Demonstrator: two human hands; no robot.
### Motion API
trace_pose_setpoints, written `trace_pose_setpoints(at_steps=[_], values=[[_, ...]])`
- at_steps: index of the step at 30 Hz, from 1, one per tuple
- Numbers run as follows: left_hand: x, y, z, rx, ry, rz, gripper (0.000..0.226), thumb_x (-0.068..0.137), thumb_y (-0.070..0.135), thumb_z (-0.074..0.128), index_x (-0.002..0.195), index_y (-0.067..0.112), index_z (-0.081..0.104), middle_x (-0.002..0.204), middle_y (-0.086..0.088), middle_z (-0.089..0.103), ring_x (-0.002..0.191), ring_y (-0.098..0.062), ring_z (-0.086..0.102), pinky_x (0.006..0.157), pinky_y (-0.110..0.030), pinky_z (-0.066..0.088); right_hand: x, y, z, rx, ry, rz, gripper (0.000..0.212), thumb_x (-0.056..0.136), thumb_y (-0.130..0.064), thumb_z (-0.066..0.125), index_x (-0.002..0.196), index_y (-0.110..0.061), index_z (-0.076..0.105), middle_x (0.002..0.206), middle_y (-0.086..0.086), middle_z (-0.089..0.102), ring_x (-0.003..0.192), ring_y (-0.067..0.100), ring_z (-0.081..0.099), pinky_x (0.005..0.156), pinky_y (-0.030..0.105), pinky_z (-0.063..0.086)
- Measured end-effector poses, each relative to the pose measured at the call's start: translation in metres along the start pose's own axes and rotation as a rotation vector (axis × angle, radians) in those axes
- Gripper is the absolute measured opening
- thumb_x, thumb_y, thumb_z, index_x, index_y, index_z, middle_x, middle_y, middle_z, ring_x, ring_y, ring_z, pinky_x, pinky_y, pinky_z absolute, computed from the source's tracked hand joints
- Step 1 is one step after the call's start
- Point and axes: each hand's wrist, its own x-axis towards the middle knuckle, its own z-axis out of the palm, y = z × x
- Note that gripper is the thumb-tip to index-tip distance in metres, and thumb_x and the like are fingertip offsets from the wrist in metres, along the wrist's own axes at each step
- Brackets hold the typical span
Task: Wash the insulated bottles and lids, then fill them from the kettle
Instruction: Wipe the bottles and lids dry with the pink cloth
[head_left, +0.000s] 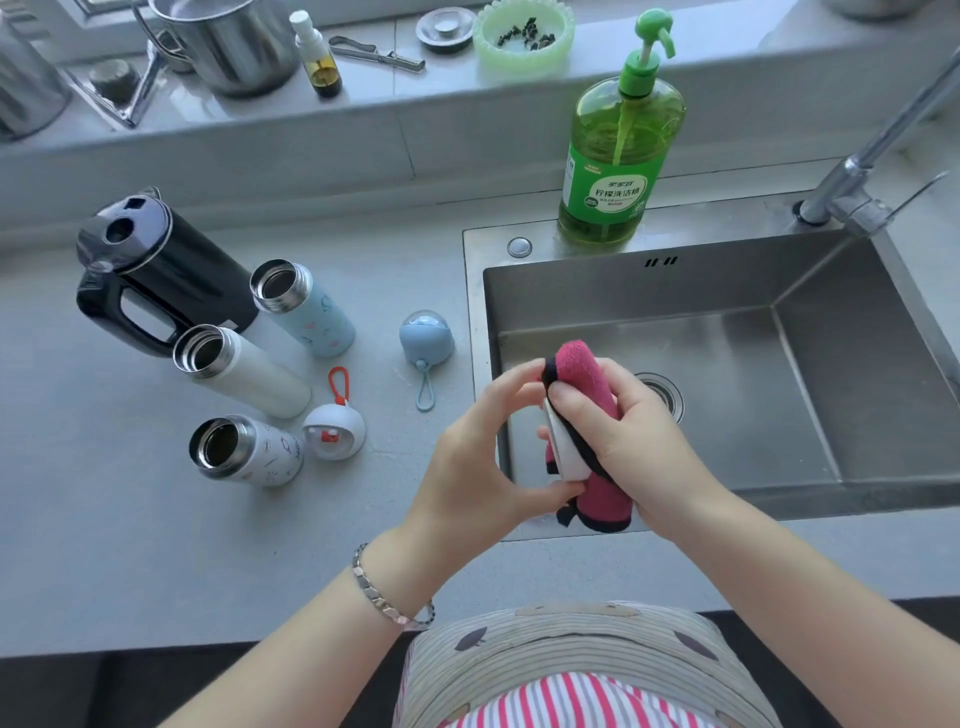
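Wiping seems the step in hand: the right hand (623, 431) grips a pink cloth (576, 374) folded round a white piece (569, 457), likely a lid, above the sink's (727, 249) left edge; the left hand (478, 467) pinches its lower end; left of the sink stand three open bottles (249, 374), a blue lid (426, 338), a white lid (334, 434) and the kettle (156, 275); whether these are washed I cannot tell; filling looks not yet begun.

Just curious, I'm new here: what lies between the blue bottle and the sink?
The blue lid with its loop strap, seen in the head view.
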Motion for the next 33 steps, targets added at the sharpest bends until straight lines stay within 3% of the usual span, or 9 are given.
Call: trace_pose_setpoints(at_steps=[5,7,10,14,19,25,27,31,33], values=[[-0.019,-0.021,-0.009,0.068,-0.025,-0.022,0.088,0.060,0.020,0.074,0.134,0.038,0.029,0.113,0.004,0.057,0.110,-0.009,0.057,0.100,-0.020,0.040,0.007,0.009,-0.003,-0.015,-0.002,0.194,0.007,0.089,-0.018,0.058,0.089,-0.016,0.065,0.087,0.007,0.068,0.080,0.020,0.063,0.077,0.033,0.052],[-0.031,-0.039,-0.021,0.137,0.028,-0.120,0.081,0.059,0.026,0.068,0.131,0.044,0.034,0.112,0.006,0.050,0.110,-0.004,0.053,0.099,-0.012,0.036,0.009,0.018,-0.006,-0.009,-0.012,0.282,0.012,0.091,-0.019,0.056,0.099,-0.012,0.061,0.091,0.006,0.070,0.084,0.025,0.066,0.080,0.037,0.054],[-0.061,-0.077,-0.043,0.200,0.238,-0.372,0.071,0.054,0.037,0.064,0.123,0.037,0.047,0.112,0.011,0.042,0.107,0.010,0.045,0.094,0.000,0.028,0.013,0.028,-0.008,-0.035,0.005,0.367,0.028,0.092,-0.023,0.055,0.114,-0.008,0.051,0.094,0.007,0.071,0.086,0.030,0.069,0.071,0.038,0.058],[-0.105,-0.129,-0.074,0.244,0.535,-0.691,0.063,0.061,0.010,0.080,0.119,0.012,0.056,0.112,0.001,0.041,0.108,-0.016,0.051,0.093,-0.014,0.034,0.012,0.028,-0.003,-0.001,-0.114,0.477,0.042,0.076,-0.020,0.070,0.112,-0.007,0.054,0.096,0.012,0.069,0.082,0.031,0.071,0.050,0.027,0.051],[-0.124,-0.156,-0.095,0.265,0.652,-0.732,0.053,0.068,0.006,0.080,0.116,0.015,0.059,0.120,0.003,0.051,0.114,-0.016,0.049,0.095,-0.021,0.035,0.012,0.030,0.012,-0.325,-0.092,0.368,0.036,0.074,0.007,0.065,0.097,-0.019,0.053,0.092,0.009,0.065,0.083,0.030,0.069,0.073,0.044,0.053],[-0.123,-0.164,-0.095,0.346,0.629,-0.854,0.061,0.070,0.016,0.080,0.125,0.015,0.052,0.121,-0.005,0.057,0.116,-0.027,0.049,0.097,-0.035,0.039,0.012,0.028,0.016,-0.431,-0.040,0.265,0.028,0.080,0.006,0.055,0.088,-0.020,0.055,0.083,0.002,0.067,0.071,0.020,0.065,0.063,0.027,0.050],[-0.116,-0.152,-0.086,0.501,0.629,-0.752,0.059,0.072,0.008,0.077,0.126,0.006,0.053,0.126,-0.013,0.054,0.118,-0.033,0.045,0.101,-0.036,0.033,0.011,0.031,0.009,-0.419,-0.005,0.258,0.026,0.081,0.006,0.054,0.091,-0.018,0.057,0.083,0.000,0.068,0.068,0.017,0.064,0.059,0.023,0.050],[-0.072,-0.124,-0.054,0.533,0.292,-0.471,0.053,0.074,0.002,0.069,0.125,0.005,0.053,0.127,-0.014,0.049,0.121,-0.030,0.043,0.103,-0.022,0.022,0.010,0.037,-0.010,-0.413,0.078,0.267,0.025,0.081,0.006,0.053,0.095,-0.014,0.059,0.062,-0.006,0.065,0.048,0.006,0.058,0.045,0.016,0.046],[-0.033,-0.122,-0.044,0.582,0.136,-0.378,0.054,0.076,0.009,0.068,0.127,0.007,0.051,0.130,-0.012,0.047,0.122,-0.029,0.042,0.104,-0.025,0.025,0.013,0.037,-0.019,-0.412,0.097,0.270,0.026,0.081,0.007,0.052,0.099,-0.011,0.059,0.064,0.001,0.064,0.047,0.009,0.057,0.044,0.016,0.046]])
